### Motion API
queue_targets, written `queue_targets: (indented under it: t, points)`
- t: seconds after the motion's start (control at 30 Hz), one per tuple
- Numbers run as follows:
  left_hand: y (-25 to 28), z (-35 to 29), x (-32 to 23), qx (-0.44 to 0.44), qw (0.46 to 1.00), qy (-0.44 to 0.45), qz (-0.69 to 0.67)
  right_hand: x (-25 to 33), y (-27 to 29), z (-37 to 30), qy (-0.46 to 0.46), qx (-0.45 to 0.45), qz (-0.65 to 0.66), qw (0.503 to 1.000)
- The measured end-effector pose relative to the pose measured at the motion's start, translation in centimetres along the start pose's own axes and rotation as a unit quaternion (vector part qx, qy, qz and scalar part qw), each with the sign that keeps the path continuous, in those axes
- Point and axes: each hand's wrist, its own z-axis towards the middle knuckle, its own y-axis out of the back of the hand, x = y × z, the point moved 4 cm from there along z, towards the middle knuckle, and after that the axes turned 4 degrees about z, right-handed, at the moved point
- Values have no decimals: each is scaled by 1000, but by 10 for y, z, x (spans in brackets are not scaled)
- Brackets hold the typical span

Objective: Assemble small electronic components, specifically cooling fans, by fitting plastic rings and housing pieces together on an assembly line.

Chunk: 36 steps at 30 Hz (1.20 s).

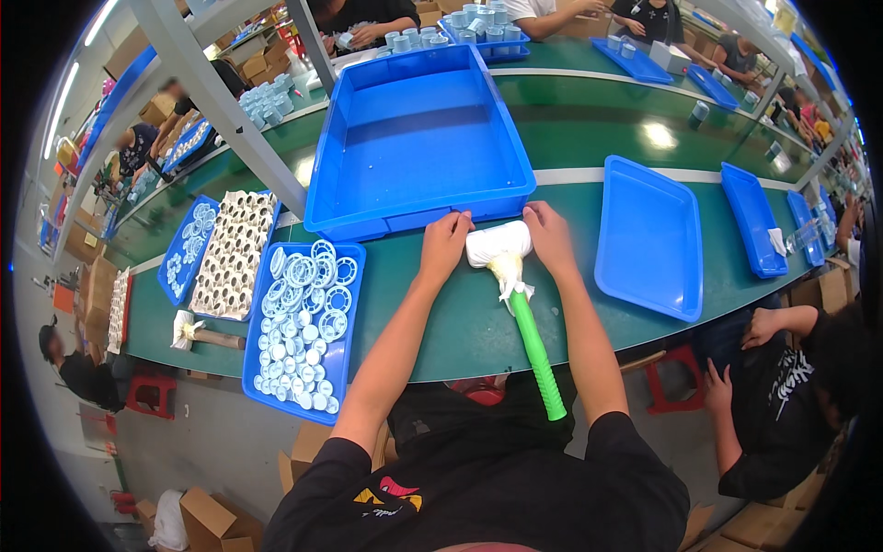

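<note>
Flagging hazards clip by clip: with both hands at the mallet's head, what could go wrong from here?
1. The mallet has its green handle overhanging the green table edge; a knock from the body might tip it off.
2. The left hand sits against the big blue tray, so a push could shove it back.

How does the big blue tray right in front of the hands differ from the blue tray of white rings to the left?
The big blue tray is deep-walled and holds nothing; the tray of white rings is shallower, narrower and packed with rings. The big one sits across the table; the ring tray overhangs the near edge. Both are blue plastic.
</note>
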Motion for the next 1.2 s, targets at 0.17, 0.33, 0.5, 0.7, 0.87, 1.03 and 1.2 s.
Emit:
queue_targets:
  t: [0.17, 0.33, 0.5, 0.7, 0.87, 1.03, 1.2]
  points:
    - [-1, 0, 0, -1, 1000, -1, -1, -1, 0, 0, -1, -1, 3, 1000]
    - [-1, 0, -1, 4, 1000, 4, 4, -3, 0, 1, 1, -1, 1, 1000]
    - [0, -1, -1, -2, 1000, -3, -6, -3, 0, 1, 2, 2, 1, 1000]
    - [0, 0, 0, 0, 1000, -2, 2, -1, 0, 0, 1, 2, 1, 1000]
    - [-1, 1, 1, -1, 1000, -8, -2, -2, 0, 1, 1, -1, 5, 1000]
    - [0, 0, 1, -1, 1000, -6, 9, 0, 0, 0, -2, 1, -6, 1000]
    - [0, 0, -2, 3, 1000, -1, 7, 0, 1, -1, 2, -4, -3, 1000]
